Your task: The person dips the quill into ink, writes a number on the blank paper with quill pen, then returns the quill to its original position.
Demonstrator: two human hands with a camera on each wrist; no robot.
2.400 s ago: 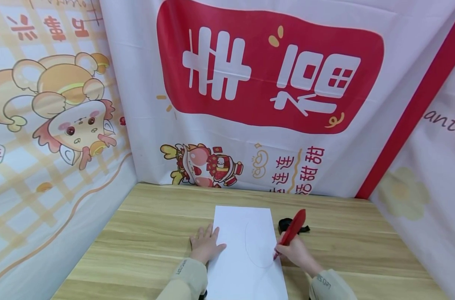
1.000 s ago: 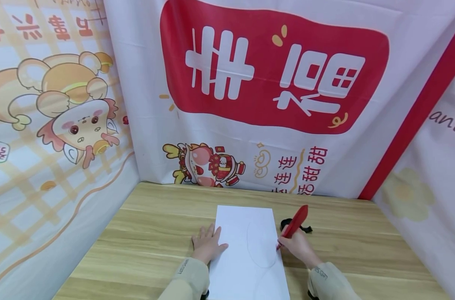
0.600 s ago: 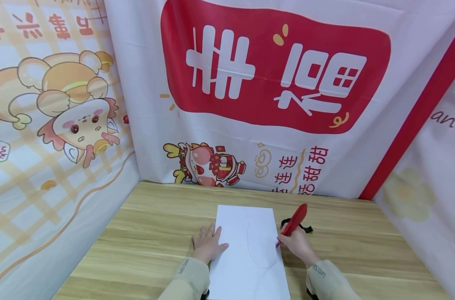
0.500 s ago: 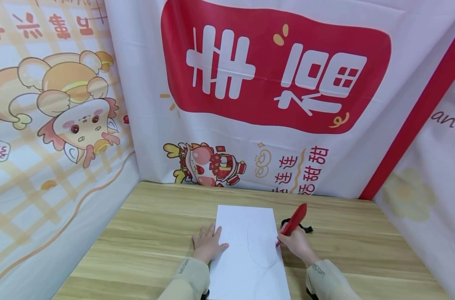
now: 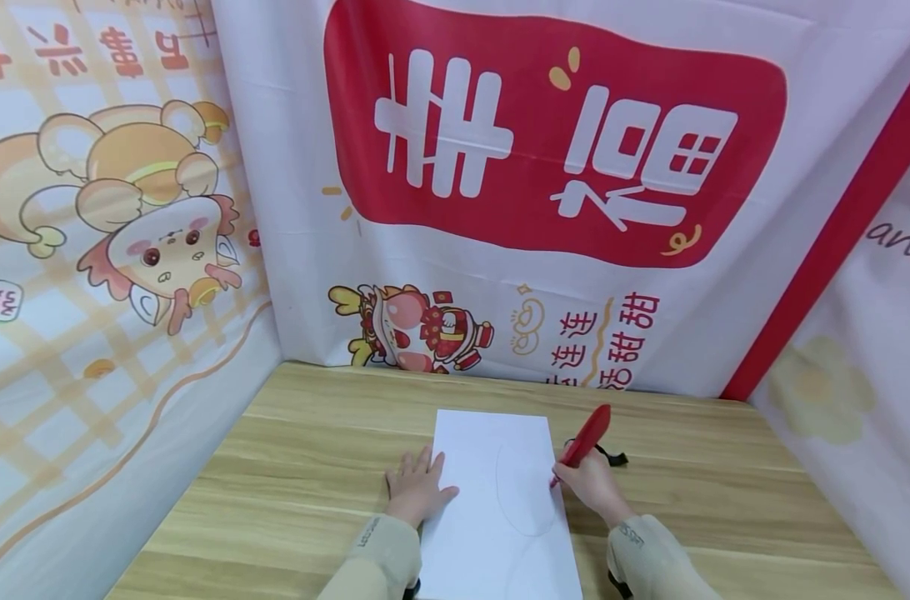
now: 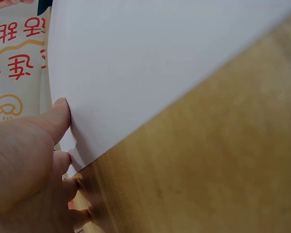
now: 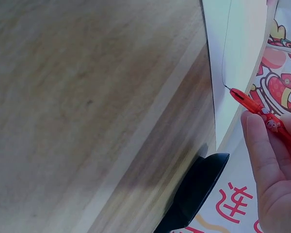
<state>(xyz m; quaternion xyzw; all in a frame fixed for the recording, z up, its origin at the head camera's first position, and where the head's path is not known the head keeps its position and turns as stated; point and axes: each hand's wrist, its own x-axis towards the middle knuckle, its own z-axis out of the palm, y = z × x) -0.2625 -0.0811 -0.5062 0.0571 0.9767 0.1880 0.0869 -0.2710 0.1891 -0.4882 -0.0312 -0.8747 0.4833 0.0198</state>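
A white sheet of paper (image 5: 485,525) lies on the wooden table with a thin curved line drawn on it. My left hand (image 5: 416,489) rests spread over its left edge; in the left wrist view the thumb and a finger of that hand (image 6: 24,160) touch the sheet. Near the right edge, my right hand (image 5: 593,487) pinches a red pen (image 5: 586,437) with a wide, feather-shaped top. In the right wrist view the tip of the pen (image 7: 252,103) meets the paper at the end of the drawn line.
Just beyond the right hand lies a black object (image 5: 617,459) with a strap-like end, partly hidden by that hand; its dark curved body (image 7: 196,187) shows in the right wrist view. Printed cloth (image 5: 297,275) hangs along the back and both sides of the table (image 5: 312,450).
The right hand and pen have moved a little away from me along the paper's right side, and the line follows. The left hand stays in place on the sheet.
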